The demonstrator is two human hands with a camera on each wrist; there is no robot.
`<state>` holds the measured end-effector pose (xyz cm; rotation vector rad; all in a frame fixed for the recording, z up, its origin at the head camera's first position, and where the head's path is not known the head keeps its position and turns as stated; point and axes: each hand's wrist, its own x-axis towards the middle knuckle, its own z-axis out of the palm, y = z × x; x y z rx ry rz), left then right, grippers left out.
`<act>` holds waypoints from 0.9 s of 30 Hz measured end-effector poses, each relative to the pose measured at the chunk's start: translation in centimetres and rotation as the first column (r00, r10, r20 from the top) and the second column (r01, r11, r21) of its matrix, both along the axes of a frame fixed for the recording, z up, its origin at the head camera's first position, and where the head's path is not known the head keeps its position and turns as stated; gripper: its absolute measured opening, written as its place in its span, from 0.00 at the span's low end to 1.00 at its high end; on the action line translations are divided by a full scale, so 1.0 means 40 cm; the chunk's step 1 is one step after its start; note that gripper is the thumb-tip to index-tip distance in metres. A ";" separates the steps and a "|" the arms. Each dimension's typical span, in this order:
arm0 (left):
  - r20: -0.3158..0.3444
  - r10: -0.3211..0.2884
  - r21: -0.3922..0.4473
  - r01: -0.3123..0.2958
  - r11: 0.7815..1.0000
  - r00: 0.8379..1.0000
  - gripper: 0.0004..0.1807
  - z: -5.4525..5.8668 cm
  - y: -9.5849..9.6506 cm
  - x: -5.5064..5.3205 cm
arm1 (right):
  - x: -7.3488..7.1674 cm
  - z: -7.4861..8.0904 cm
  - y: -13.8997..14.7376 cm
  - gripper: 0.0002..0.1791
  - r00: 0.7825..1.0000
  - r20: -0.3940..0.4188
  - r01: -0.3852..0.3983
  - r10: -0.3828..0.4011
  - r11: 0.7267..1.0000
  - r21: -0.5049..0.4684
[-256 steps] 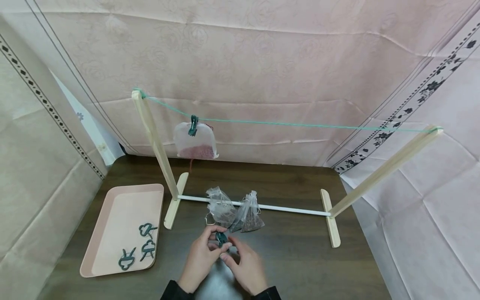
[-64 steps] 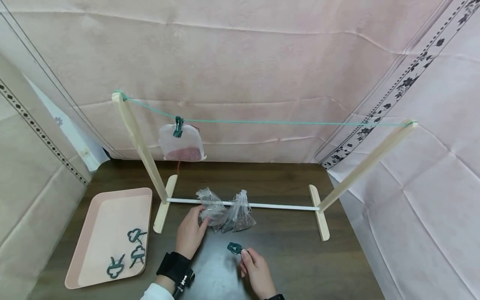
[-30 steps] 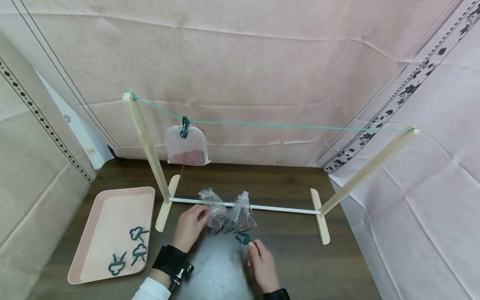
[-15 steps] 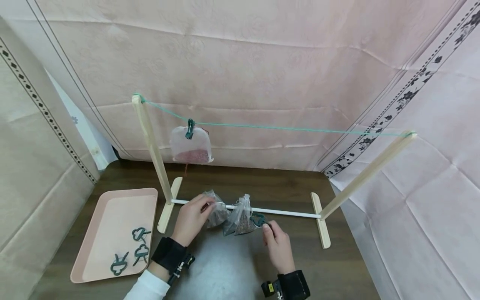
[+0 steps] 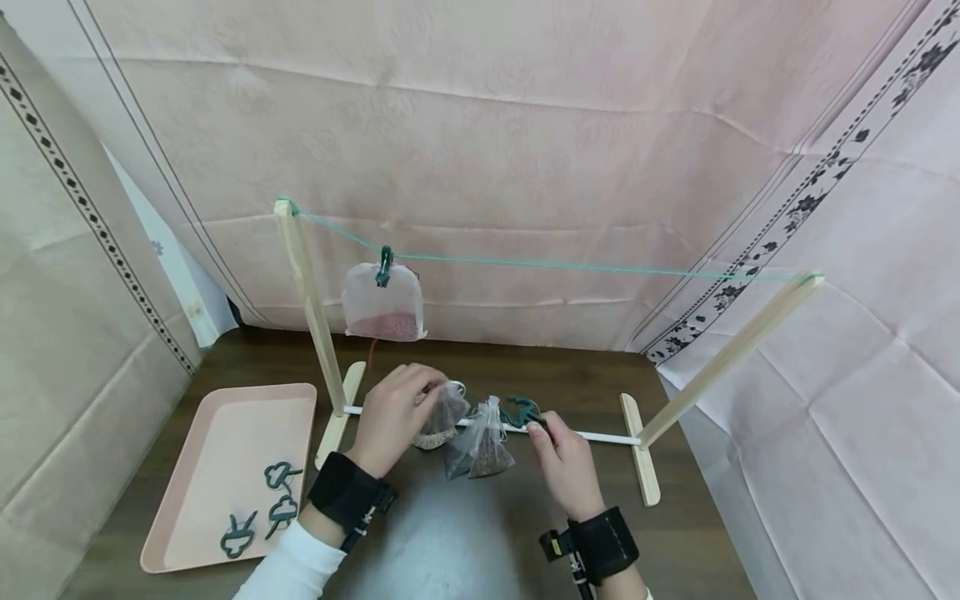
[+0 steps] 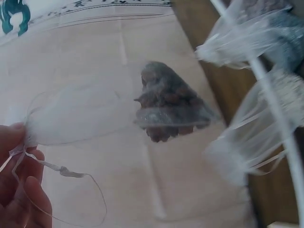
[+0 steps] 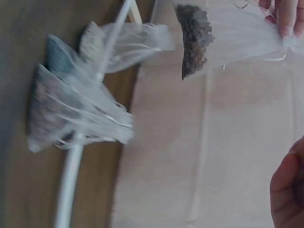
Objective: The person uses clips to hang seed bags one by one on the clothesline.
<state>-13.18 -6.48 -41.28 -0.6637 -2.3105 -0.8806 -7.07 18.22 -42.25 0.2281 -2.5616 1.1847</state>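
Note:
My left hand (image 5: 401, 412) pinches the gathered neck of a sheer drawstring bag (image 5: 447, 408). In the left wrist view, dark brown pieces (image 6: 168, 102) fill the bottom of that bag, and its thin cord loops below the fingers. My right hand (image 5: 567, 467) grips a green clothespin (image 5: 522, 410) by its end, over the white bar. In the right wrist view only part of this hand (image 7: 287, 190) shows, without the clothespin. Between the hands, other sheer bags lean on the bar: one with brownish contents (image 5: 491, 454), one bluish (image 7: 61, 57), one whitish (image 5: 435, 437).
Above the table a green line (image 5: 570, 266) runs between two wooden posts. A bag with pink contents (image 5: 386, 312) hangs near its left end from a green clothespin (image 5: 385, 267). At left, a pink tray (image 5: 213, 433) holds several clothespins (image 5: 281, 512). The white bar (image 5: 607, 437) joins the post feet.
My left hand has moved from the bags' edge to lift one up by its neck. The right hand has carried the clothespin up and to the right. Earlier, both hands were on the clothespin.

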 end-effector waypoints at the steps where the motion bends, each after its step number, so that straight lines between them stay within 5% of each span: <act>1: -0.020 -0.005 -0.007 0.004 1.000 1.000 0.06 0.013 0.002 -0.001 | -0.005 0.014 0.001 0.12 1.000 -0.018 -0.006 0.006 1.000 0.027; 12: -0.235 -0.038 -0.093 0.016 0.996 0.971 0.07 0.121 0.000 -0.018 | -0.047 0.144 0.015 0.08 0.962 -0.238 -0.073 0.131 0.968 0.240; 27: -0.323 -0.009 -0.083 -0.019 0.996 0.946 0.06 0.223 0.022 -0.032 | -0.096 0.264 0.021 0.15 0.860 -0.437 -0.059 0.262 0.903 0.425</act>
